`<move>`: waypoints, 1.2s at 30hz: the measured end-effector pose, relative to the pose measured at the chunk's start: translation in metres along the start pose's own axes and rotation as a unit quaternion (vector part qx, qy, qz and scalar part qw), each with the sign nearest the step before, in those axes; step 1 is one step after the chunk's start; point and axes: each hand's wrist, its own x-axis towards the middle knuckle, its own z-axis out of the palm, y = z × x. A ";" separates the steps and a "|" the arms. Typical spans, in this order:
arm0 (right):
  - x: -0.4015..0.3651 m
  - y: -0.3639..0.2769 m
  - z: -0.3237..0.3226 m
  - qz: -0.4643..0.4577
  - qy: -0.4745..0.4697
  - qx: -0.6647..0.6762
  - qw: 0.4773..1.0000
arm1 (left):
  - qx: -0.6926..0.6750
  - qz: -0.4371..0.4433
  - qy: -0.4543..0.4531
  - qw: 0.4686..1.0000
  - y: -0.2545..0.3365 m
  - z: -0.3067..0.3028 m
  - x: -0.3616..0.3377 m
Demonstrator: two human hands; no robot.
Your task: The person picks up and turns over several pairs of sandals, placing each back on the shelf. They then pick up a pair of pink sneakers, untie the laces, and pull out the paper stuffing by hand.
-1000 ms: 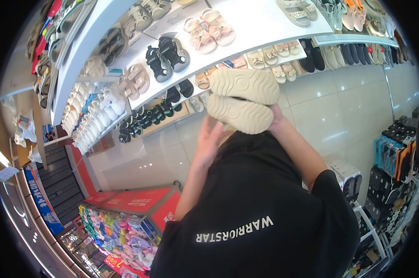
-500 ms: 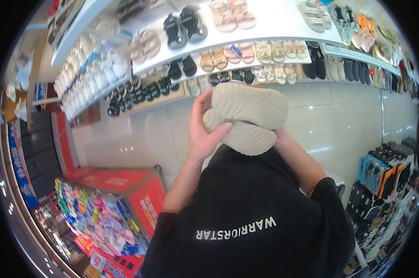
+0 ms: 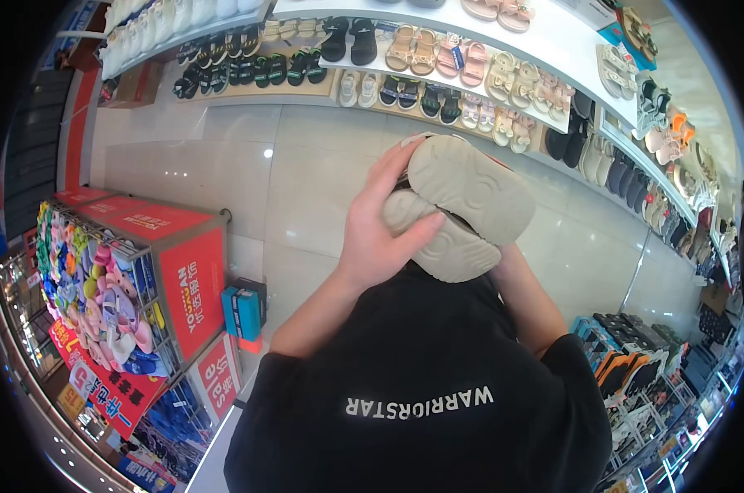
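Far left of the frame there's a bin of colourful slippers (image 3: 117, 308), piled behind wire mesh, probably so they show from the side. A teal shoebox (image 3: 242, 313) sits on the floor just beside its red panel. Up top, black sandals (image 3: 349, 41) are lined up in pairs, I guess so each style reads at a glance.

Middle of the frame is the good bit: the left hand (image 3: 376, 238) has a proper clamp on a pair of beige shoes (image 3: 471, 193), thumb pressed over the lower sole, fingers wrapped round the near end. Both shoes are up in the air, soles showing, one overlapping the other; pinning them together like that likely stops them sliding apart. The right hand (image 3: 511, 261) is at the other end, probably steadying, but its fingers are hidden so I can't tell its grip.
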 end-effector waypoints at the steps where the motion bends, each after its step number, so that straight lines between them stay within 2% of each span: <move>1: -0.003 0.001 0.000 0.001 -0.002 0.007 1.000 | 0.008 0.001 -0.004 1.000 0.000 -0.001 -0.003; 9: -0.007 -0.015 -0.017 -0.005 -0.042 0.064 0.997 | 0.030 0.029 0.018 0.999 0.009 0.022 0.002; 12: -0.007 -0.039 -0.037 -0.022 -0.053 0.090 0.994 | 0.031 0.051 0.001 0.998 0.011 0.047 0.021; 14: -0.011 -0.057 -0.053 -0.035 -0.056 0.107 0.992 | 0.009 0.007 0.006 1.000 0.013 0.065 0.034; 21: -0.032 -0.107 -0.113 -0.080 -0.049 0.158 0.983 | -0.012 0.025 -0.042 0.999 0.024 0.140 0.085; 24: -0.042 -0.122 -0.141 -0.079 -0.035 0.136 0.987 | -0.005 0.032 -0.075 0.997 0.023 0.168 0.099; 32: -0.073 -0.153 -0.197 -0.112 -0.096 0.140 0.979 | 0.003 0.005 -0.074 0.997 0.005 0.238 0.110; 36: -0.085 -0.161 -0.213 -0.090 -0.055 0.126 0.986 | -0.004 0.015 -0.061 0.998 0.000 0.261 0.106</move>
